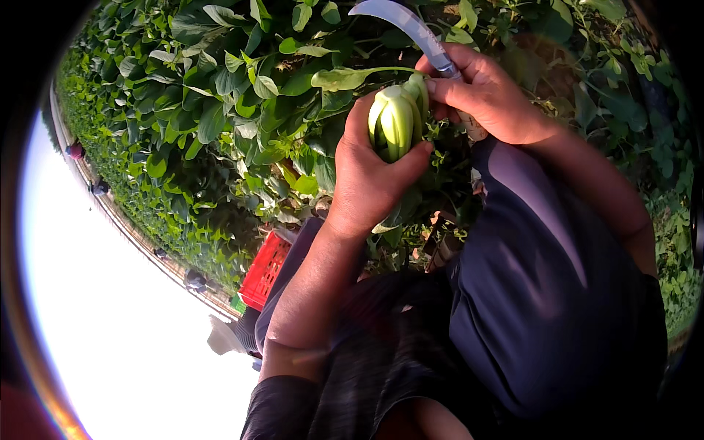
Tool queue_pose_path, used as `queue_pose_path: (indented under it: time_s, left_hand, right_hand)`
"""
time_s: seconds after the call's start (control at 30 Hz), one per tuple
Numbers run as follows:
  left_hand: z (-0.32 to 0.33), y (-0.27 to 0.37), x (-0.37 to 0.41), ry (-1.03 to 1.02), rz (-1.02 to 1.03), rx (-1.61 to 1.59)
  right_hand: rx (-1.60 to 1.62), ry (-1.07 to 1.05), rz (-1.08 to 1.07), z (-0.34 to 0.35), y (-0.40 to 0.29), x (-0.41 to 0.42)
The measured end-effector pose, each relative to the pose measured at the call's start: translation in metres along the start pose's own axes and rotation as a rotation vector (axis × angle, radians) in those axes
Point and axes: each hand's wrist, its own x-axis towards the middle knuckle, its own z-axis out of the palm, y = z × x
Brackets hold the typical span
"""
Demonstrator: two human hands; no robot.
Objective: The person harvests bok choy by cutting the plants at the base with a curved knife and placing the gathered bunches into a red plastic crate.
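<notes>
My left hand [371, 159] is wrapped around a head of leafy greens [397, 118], its pale green stem base turned up towards me. In my right hand [484, 91] is a sickle; its curved metal blade [415, 36] points up and away to the left. The right thumb and fingers also touch the outer stalk at the right side of the greens. A single leaf [341, 80] on a thin stalk stretches left from that spot, above my left hand. The sickle's handle is mostly hidden by my right palm.
Dense leafy plants [214, 104] fill the ground ahead and to the left. A red plastic crate [265, 272] stands beyond my left forearm, near a person in a pale hat [223, 335]. Several people are far off along the field edge. My dark-trousered knee [528, 264] is at right.
</notes>
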Motion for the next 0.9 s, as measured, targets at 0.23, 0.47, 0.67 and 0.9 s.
queue_pose_path:
  time_s: [0.23, 0.47, 0.67, 0.9]
  left_hand:
    - [-0.016, -0.001, 0.024, -0.282, -0.281, 0.015]
    - [-0.032, 0.019, 0.058, -0.159, 0.391, 1.394]
    - [-0.075, -0.019, 0.069, -0.046, 0.204, 1.571]
    - [-0.078, -0.048, 0.050, -0.009, 0.055, 1.447]
  right_hand:
    - [0.017, 0.023, 0.081, -0.021, 0.019, 0.003]
    - [-1.073, 0.290, -0.352, -0.044, 0.037, 0.041]
    - [-1.191, 0.108, -0.194, -0.033, 0.038, 0.078]
    - [-1.127, 0.108, -0.284, -0.027, 0.061, 0.110]
